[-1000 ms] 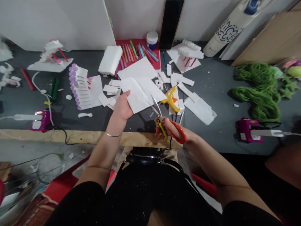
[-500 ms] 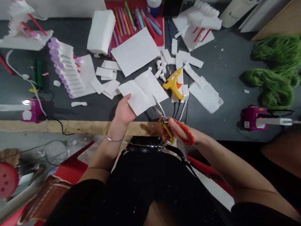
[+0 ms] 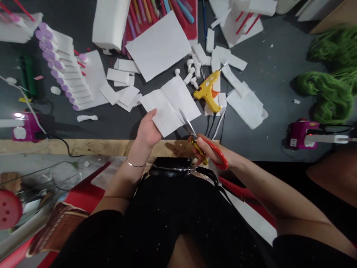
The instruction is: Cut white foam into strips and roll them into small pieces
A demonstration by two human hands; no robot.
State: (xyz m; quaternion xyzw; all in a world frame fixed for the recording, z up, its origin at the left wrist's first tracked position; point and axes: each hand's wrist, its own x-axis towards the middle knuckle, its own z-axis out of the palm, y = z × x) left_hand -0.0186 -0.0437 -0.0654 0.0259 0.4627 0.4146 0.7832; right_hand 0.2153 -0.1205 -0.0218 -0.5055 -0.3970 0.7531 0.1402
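Note:
My left hand (image 3: 149,128) grips the left edge of a white sheet (image 3: 164,117), thumb on top. A line, fold or cut I cannot tell, runs across the sheet toward the scissors (image 3: 216,154). My right hand (image 3: 203,149) is closed around their red handle, with a yellow part beneath the fingers. One blade lies over the sheet's near edge; the other is mostly hidden. Beyond the held sheet lies a larger white sheet (image 3: 158,46). To the right sits a yellow glue gun (image 3: 208,91), close to small white spool-like pieces (image 3: 191,70).
White strips (image 3: 118,76) lie left of the sheets, near a stepped model with purple ends (image 3: 63,70). Pens (image 3: 145,15) rest on red at the back. Green yarn (image 3: 320,82) and a purple power adapter (image 3: 302,136) are right. Another person's arm (image 3: 334,175) shows lower right.
The view has tilted down and closer to the table. The held sheet has come away from the larger sheet behind it. The scissor blades look closer together than before.

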